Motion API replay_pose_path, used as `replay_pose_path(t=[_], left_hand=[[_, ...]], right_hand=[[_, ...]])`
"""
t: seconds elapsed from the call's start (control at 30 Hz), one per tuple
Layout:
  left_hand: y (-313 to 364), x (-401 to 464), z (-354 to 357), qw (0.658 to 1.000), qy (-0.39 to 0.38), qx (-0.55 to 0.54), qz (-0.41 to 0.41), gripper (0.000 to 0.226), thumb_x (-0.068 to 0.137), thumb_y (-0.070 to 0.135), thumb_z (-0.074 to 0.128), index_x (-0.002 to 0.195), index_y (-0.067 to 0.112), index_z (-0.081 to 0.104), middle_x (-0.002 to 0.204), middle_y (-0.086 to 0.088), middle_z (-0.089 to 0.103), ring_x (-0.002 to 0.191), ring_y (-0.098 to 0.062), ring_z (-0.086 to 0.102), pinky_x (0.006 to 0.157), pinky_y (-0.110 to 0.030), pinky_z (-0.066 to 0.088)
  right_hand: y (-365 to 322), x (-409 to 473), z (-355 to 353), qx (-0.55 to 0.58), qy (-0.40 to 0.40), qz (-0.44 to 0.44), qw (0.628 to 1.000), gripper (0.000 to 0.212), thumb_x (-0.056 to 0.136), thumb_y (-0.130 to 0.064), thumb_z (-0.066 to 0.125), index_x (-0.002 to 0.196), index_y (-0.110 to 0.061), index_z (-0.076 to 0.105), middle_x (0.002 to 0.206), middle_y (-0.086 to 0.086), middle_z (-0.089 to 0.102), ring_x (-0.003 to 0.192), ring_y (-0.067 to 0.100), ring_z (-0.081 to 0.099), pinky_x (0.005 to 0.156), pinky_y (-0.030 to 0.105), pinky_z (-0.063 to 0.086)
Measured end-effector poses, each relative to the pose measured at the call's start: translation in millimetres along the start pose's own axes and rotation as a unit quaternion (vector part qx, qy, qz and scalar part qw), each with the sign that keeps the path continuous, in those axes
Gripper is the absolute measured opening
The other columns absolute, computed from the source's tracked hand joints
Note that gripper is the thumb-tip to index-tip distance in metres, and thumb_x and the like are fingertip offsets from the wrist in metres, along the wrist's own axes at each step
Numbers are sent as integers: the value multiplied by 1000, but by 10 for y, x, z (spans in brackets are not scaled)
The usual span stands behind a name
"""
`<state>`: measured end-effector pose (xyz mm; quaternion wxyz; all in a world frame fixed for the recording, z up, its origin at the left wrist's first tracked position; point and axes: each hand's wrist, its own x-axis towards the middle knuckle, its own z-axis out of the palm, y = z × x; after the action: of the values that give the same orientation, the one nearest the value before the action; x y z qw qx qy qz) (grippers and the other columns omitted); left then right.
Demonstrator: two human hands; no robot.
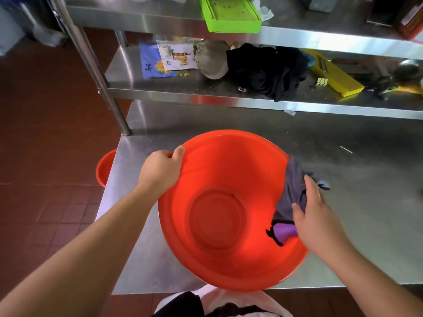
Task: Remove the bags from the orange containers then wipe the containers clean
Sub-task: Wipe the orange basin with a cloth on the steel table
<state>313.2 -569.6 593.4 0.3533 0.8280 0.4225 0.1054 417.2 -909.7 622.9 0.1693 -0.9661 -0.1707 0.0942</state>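
A large orange basin (pixel 229 170) stands tilted on the steel table (pixel 357 175), its open side turned toward me. My left hand (pixel 160 170) grips its left rim, thumb over the edge. My right hand (pixel 318 213) holds a grey cloth (pixel 293 186) with a purple patch against the basin's right inner wall and rim. No bag is visible inside this basin. A second orange container (pixel 104 169) peeks out on the floor to the left of the table, mostly hidden by the table's edge.
A steel shelf (pixel 183 92) rises behind the table, bearing printed packets (pixel 167 59), a metal bowl (pixel 211 60), black fabric (pixel 267 69) and a yellow slicer (pixel 334 75). A green tray (pixel 231 13) lies on the upper shelf. Red tiled floor (pixel 45 133) lies to the left.
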Motion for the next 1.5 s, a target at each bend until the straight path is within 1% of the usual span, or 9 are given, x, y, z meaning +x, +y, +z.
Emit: replay_pose_path(t=[0.2, 0.37, 0.43, 0.63, 0.83, 1.0, 1.2, 1.37, 1.5], left_hand=[[0, -7, -18, 1000, -3, -7, -1, 68, 98, 64, 40, 56, 11, 50, 53, -3, 54, 59, -26, 56, 55, -33, 39], [34, 21, -49, 1000, -19, -5, -6, 65, 92, 68, 39, 56, 14, 43, 51, -1, 48, 54, -25, 50, 55, -34, 41], [66, 33, -46, 1000, -22, -6, -9, 63, 91, 68, 40, 55, 15, 39, 48, 2, 44, 52, -24, 47, 53, -33, 39], [110, -25, -94, 996, -9, -79, -50, 55, 96, 61, 30, 76, 17, 55, 75, 3, 60, 72, -16, 55, 64, -37, 37], [-164, -418, -274, 967, 40, -199, -156, 41, 82, 62, 46, 94, 24, 56, 71, 11, 51, 65, -15, 49, 61, -31, 43], [-287, -1192, -37, 909, -21, -315, -272, 59, 76, 75, 44, 97, 29, 73, 86, 13, 72, 72, -8, 65, 72, -37, 55], [0, -1245, 136, 890, 120, -336, -286, 43, 76, 63, 48, 66, 25, 64, 70, -2, 68, 68, -21, 66, 68, -49, 56], [34, -1168, 150, 899, 153, -299, -280, 44, 80, 59, 49, 51, 26, 54, 52, 13, 46, 49, -10, 45, 58, -34, 41], [26, -1110, 164, 904, 170, -278, -278, 51, 83, 64, 48, 48, 28, 51, 48, 15, 35, 48, -10, 36, 58, -34, 34]], right_hand=[[-55, -654, -132, 8, -18, -9, 1000, 53, 98, -14, 58, 149, -14, 43, 148, 13, 44, 117, 40, 59, 79, 40, 48], [-109, -678, -506, -138, -33, -114, 983, 53, 67, 8, 83, 115, -6, 67, 96, 19, 67, 71, 42, 66, 52, 38, 49], [-200, -624, -672, -119, -27, -125, 985, 47, 72, 0, 81, 114, -16, 66, 92, 14, 69, 67, 39, 65, 51, 34, 45], [-455, -181, -873, -6, -56, -174, 983, 44, 92, -34, 61, 131, -49, 45, 91, -6, 66, 85, 29, 66, 59, 32, 45], [-636, 343, -668, 72, -208, -140, 965, 17, 95, -40, 54, 111, -41, 60, 97, -16, 71, 95, 9, 66, 84, 34, 51], [-898, 99, -122, 355, -384, 6, 852, 24, 101, -16, 51, 109, -25, 72, 105, 7, 77, 103, 24, 72, 100, 49, 53], [-1440, -198, 547, 384, -440, -28, 811, 25, 107, -26, 44, 107, -16, 67, 112, -1, 72, 103, 3, 67, 92, 18, 50], [-1497, -296, 611, 357, -498, -51, 789, 45, 107, -46, 34, 141, -24, 54, 143, -1, 58, 136, 16, 50, 118, 35, 33], [-1347, -281, 516, 246, -483, -165, 824, 37, 108, -40, 34, 141, -28, 46, 147, 7, 53, 136, 26, 45, 107, 30, 33]])
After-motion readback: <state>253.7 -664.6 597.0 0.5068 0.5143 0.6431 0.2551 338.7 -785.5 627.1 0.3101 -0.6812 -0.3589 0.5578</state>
